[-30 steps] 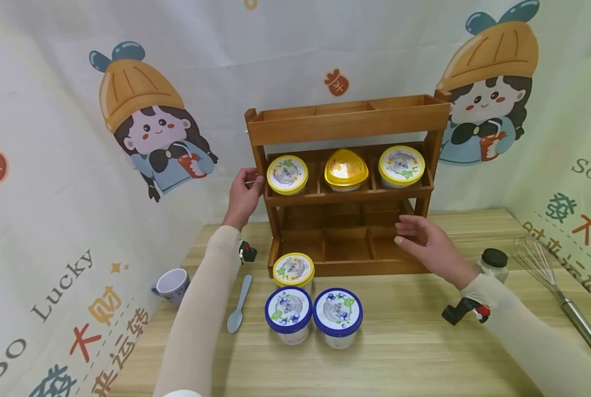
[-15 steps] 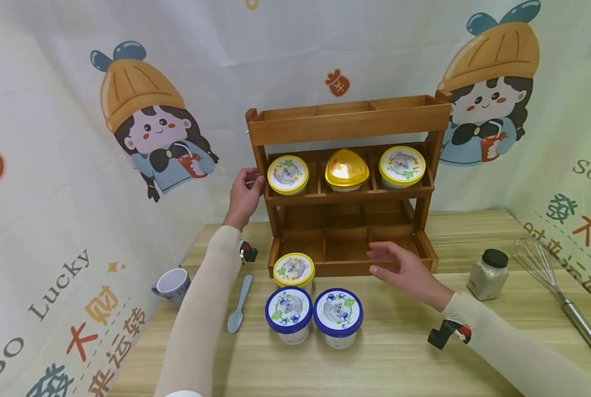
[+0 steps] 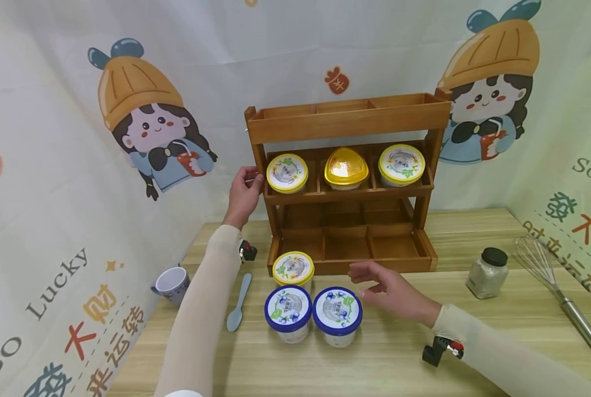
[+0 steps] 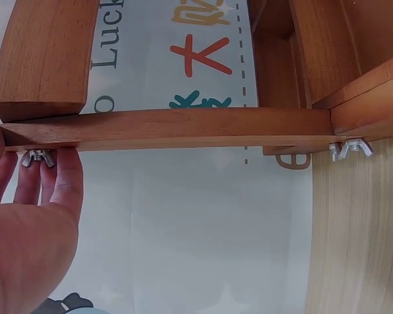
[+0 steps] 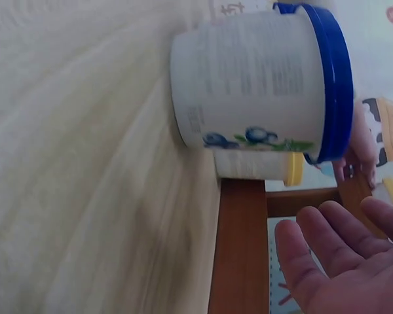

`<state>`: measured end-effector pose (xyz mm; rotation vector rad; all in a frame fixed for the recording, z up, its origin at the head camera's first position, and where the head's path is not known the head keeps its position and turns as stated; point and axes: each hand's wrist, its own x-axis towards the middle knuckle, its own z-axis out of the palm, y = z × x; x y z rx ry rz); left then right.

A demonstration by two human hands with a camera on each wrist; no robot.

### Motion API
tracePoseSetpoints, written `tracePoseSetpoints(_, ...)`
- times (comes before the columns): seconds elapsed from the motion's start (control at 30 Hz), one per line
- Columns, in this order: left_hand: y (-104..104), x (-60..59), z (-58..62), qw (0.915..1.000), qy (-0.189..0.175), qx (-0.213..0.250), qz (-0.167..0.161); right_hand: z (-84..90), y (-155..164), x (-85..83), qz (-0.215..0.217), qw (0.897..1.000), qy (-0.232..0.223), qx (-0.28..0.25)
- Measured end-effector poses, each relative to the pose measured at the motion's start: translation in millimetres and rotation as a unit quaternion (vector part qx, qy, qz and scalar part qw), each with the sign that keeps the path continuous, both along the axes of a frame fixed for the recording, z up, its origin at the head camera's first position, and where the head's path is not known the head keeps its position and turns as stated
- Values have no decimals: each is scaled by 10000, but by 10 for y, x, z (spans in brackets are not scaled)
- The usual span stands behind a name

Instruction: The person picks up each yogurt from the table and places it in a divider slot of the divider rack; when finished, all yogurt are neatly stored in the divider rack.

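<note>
A three-tier wooden rack (image 3: 347, 124) stands at the back of the table. Its middle shelf carries two yellow-lid tubs (image 3: 287, 172) (image 3: 401, 164) and a yellow domed container (image 3: 345, 168). My left hand (image 3: 248, 181) grips the rack's left post; in the left wrist view its fingers (image 4: 59, 190) lie against the wooden bar (image 4: 183, 127) by a wing nut. In front of the rack stand a yellow-lid tub (image 3: 293, 268) and two blue-lid tubs (image 3: 288, 309) (image 3: 337, 311). My right hand (image 3: 375, 282) hovers open just right of the right blue-lid tub (image 5: 255, 85), its palm (image 5: 344, 258) bare.
A mug (image 3: 171, 284) and a pale blue spoon (image 3: 238, 303) lie left of the tubs. A black-capped jar (image 3: 486, 273) and a metal whisk (image 3: 558, 298) sit at the right. Printed cloth backdrops close off the back and sides.
My right hand has drawn back from the rack's bottom shelf, moving left and toward me to beside the right blue-lid tub. My left hand has stayed on the post.
</note>
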<state>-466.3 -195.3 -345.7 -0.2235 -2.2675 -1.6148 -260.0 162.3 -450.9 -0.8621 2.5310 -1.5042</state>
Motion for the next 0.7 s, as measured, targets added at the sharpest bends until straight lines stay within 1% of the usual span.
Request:
tracePoseSetpoints(0.17, 8, -2, 11, 9997, 119, 174, -79, -33, -37, 52, 449, 9988, -181, -62)
tracePoseSetpoints(0.3, 8, -9, 5, 9996, 149, 200, -115, -68, -66, 79, 653, 9975, -267, -20)
tracePoseSetpoints(0.53, 0, -9, -11, 9997, 130, 175, -103, -94, -113, 138, 687, 9966, -315, 330)
tracePoseSetpoints(0.7, -6, -14, -8, 9999, 102, 115, -44, -102, -138, 156, 732, 9963, -232, 387)
